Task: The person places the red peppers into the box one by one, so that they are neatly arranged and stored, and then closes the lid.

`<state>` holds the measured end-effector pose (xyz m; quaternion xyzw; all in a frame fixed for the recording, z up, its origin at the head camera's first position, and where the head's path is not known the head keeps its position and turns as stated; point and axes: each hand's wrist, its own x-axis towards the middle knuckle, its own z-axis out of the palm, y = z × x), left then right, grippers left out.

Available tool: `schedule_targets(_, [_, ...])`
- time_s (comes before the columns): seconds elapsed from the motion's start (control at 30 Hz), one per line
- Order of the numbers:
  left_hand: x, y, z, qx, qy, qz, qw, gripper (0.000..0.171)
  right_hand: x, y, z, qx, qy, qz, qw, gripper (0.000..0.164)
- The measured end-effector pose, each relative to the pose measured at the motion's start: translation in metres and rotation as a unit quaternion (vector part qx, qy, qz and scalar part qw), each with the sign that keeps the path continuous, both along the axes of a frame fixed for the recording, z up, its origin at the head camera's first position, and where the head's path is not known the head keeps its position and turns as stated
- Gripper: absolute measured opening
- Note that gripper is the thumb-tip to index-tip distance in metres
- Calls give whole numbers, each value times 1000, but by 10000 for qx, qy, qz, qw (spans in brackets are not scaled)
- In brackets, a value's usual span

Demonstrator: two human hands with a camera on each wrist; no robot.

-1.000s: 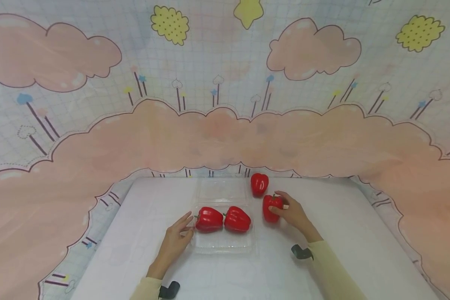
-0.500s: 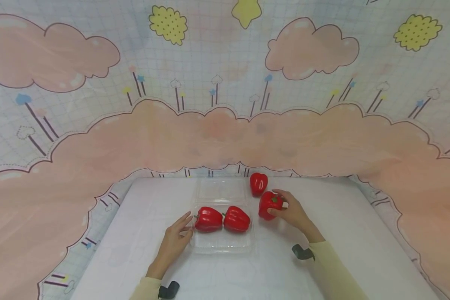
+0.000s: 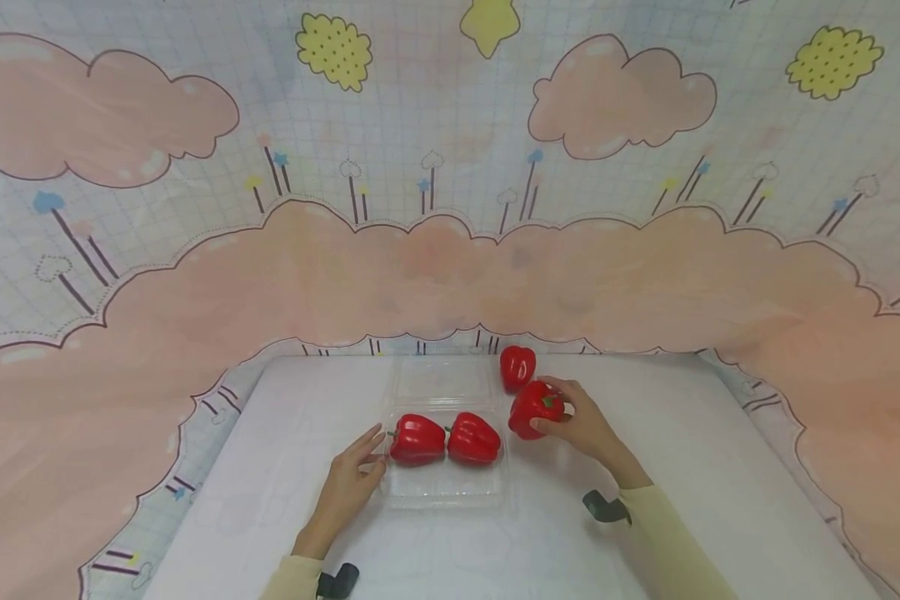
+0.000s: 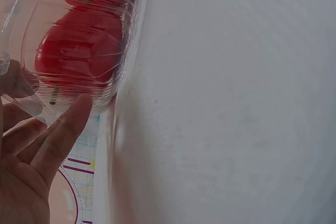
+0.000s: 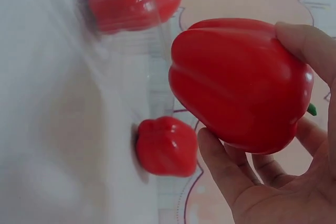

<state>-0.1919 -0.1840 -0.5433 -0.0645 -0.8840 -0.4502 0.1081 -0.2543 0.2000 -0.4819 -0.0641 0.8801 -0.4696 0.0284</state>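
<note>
Two red bell peppers, a left one [image 3: 417, 439] and a right one [image 3: 474, 438], lie side by side in a clear plastic clamshell box [image 3: 446, 493]. My left hand [image 3: 352, 483] touches the box's left side with extended fingers; in the left wrist view a fingertip [image 4: 82, 106] rests at the ribbed wall. To the right of the box my right hand [image 3: 583, 423] grips a third red bell pepper [image 5: 241, 85] between thumb and fingers, its green stem pointing back toward the palm. Behind it, another red bell pepper [image 3: 517, 368] sits on the table.
The box's lid [image 3: 444, 380] lies folded back behind its base. A white table [image 3: 690, 450] carries everything, with a cloud-patterned cloth [image 3: 450, 275] hanging behind and around it. Dark wrist-camera mounts [image 3: 606, 506] sit at both sleeves.
My right hand has lifted the third bell pepper and tilted it, carrying it slightly left toward the box. My left hand stays at the box's side.
</note>
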Motion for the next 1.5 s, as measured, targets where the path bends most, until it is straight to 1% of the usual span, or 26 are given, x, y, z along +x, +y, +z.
schedule_targets(0.23, [-1, -1, -2, -1, -14, -13, 10000, 46, 4, -6, 4, -140, -24, 3, 9999, 86])
schedule_targets(0.4, [-1, -1, -1, 21, -13, 2, 10000, 46, 7, -9, 6, -249, -42, -26, 9997, 88])
schedule_targets(0.6, [-1, 0, 1, 10, 33, -13, 10000, 45, 13, -13, 11, -279, 115, -24, 9995, 86])
schedule_targets(0.9, [0, 0, 3, 44, -58, -26, 10000, 46, 17, -22, 7, -401, 114, 29, 9991, 87])
schedule_targets(1.2, [0, 0, 3, 79, -101, -23, 9999, 46, 26, -32, 11, -424, 165, 28, 9990, 85])
schedule_targets(1.5, [0, 0, 1, 127, -39, -36, 9999, 45, 30, -42, 7, -619, 187, 296, 9975, 80])
